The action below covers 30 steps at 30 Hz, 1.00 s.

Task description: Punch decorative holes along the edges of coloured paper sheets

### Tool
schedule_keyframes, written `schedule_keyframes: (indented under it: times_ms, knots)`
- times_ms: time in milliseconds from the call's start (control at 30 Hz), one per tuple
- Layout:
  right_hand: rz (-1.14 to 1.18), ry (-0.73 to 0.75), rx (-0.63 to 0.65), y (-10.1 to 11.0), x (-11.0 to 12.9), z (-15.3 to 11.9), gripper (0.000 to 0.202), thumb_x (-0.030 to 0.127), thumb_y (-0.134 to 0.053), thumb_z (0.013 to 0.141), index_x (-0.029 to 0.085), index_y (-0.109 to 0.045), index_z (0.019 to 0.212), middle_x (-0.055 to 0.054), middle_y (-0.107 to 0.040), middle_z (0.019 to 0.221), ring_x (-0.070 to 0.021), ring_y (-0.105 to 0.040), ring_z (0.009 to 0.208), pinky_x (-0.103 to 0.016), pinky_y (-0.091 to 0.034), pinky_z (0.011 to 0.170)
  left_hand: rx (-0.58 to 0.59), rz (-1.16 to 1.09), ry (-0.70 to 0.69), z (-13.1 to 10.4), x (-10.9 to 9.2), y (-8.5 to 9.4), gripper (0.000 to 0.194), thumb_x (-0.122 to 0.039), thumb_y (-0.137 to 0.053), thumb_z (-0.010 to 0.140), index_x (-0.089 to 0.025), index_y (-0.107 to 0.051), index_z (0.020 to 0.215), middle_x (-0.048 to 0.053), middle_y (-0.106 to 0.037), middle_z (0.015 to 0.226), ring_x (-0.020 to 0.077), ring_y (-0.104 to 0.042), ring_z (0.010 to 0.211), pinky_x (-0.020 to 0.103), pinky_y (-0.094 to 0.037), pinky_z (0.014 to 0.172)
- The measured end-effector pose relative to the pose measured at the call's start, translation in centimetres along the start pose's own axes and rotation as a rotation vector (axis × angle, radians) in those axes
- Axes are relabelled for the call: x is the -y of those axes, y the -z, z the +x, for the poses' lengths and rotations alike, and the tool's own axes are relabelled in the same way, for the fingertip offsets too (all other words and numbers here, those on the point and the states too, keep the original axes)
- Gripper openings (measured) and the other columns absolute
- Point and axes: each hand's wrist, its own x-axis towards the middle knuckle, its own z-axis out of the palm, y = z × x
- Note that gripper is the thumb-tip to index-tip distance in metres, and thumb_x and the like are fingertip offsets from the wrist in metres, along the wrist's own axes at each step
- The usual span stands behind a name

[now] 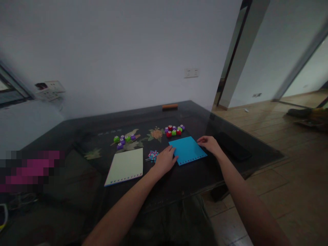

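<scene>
Ideally, we press lightly, the blue sheet (188,151) flat on the surface (185,181): left hand (165,158) at its nine o'clock, fingers loose; right hand (209,144) at two o'clock, whether pinching we can't tell.

White sockets (191,72) on the pale wall (128,61), tiled floor (294,174) at right.

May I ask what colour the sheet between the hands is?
The sheet is bright blue, in the head view.

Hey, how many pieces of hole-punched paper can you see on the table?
2: the cream paper, left of the left hand, and the blue paper, between that hand and the right hand. More sheets may be hidden beneath them.
</scene>
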Motion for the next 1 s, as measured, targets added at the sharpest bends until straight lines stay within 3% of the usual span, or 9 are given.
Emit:
schedule_keyframes:
  times_ms: [267, 467, 567, 700, 867, 1000]
  knots:
    - [0.064, -0.005, 0.016, 0.0, -0.1, -0.1, 0.018, 0.026, -0.063, 0.064, 0.015, -0.066, 0.078, -0.004, -0.064, 0.065, -0.0129, -0.057, 0.056, -0.024, -0.043, 0.054, -0.001, -0.037, 0.017, 0.2, 0.1, 0.6, 0.041, -0.037, -0.037, 0.088, -0.018, -0.046, 0.124, 0.011, -0.042, 0.135, 0.0233, -0.045, 0.118, 0.035, -0.036, 0.098]
    - [0.07, -0.046, -0.019, 0.1, 0.4, 0.0, 0.022, 0.031, -0.058, 0.069, 0.014, -0.066, 0.081, -0.006, -0.065, 0.068, -0.0128, -0.056, 0.053, -0.024, -0.042, 0.051, -0.082, -0.139, 0.011, 0.2, 1.4, 4.4, 0.035, -0.03, -0.033, 0.089, -0.021, -0.052, 0.118, 0.005, -0.05, 0.128, 0.0199, -0.048, 0.115, 0.033, -0.039, 0.095]
    - [0.082, 0.001, -0.049, 0.3, 1.7, -0.2, 0.022, 0.031, -0.057, 0.07, 0.013, -0.066, 0.081, -0.006, -0.066, 0.069, -0.0143, -0.057, 0.056, -0.026, -0.043, 0.055, -0.179, -0.185, 0.006, -1.2, 4.6, 6.6, 0.031, -0.025, -0.037, 0.087, -0.021, -0.056, 0.111, 0.004, -0.058, 0.118, 0.0182, -0.051, 0.11, 0.032, -0.038, 0.096]
    - [0.09, 0.129, -0.036, 0.2, 5.2, -1.0, 0.021, 0.031, -0.057, 0.072, 0.015, -0.066, 0.081, -0.007, -0.066, 0.073, -0.0163, -0.06, 0.065, -0.027, -0.045, 0.062, -0.304, -0.187, 0.147, -4.5, 11.6, 8.2, 0.025, -0.023, -0.043, 0.083, -0.018, -0.061, 0.101, 0.006, -0.064, 0.107, 0.0191, -0.055, 0.103, 0.034, -0.04, 0.094]
    - [0.169, 0.324, 0.027, -2.0, 11.9, -2.0, 0.021, 0.032, -0.055, 0.075, 0.015, -0.067, 0.08, -0.006, -0.067, 0.074, -0.0171, -0.061, 0.071, -0.028, -0.045, 0.067, -0.345, -0.187, 0.357, -8.3, 19.6, 7.8, 0.027, -0.028, -0.046, 0.08, -0.016, -0.063, 0.098, 0.008, -0.065, 0.103, 0.0211, -0.058, 0.096, 0.034, -0.044, 0.087]
    - [0.232, 0.457, 0.115, -5.7, 17.5, -2.4, 0.018, 0.027, -0.055, 0.076, 0.014, -0.067, 0.08, -0.006, -0.067, 0.077, -0.0155, -0.061, 0.071, -0.027, -0.045, 0.069, -0.33, -0.197, 0.386, -9.8, 22.1, 7.1, 0.03, -0.029, -0.043, 0.08, -0.015, -0.063, 0.098, 0.009, -0.065, 0.104, 0.0214, -0.059, 0.095, 0.034, -0.045, 0.084]
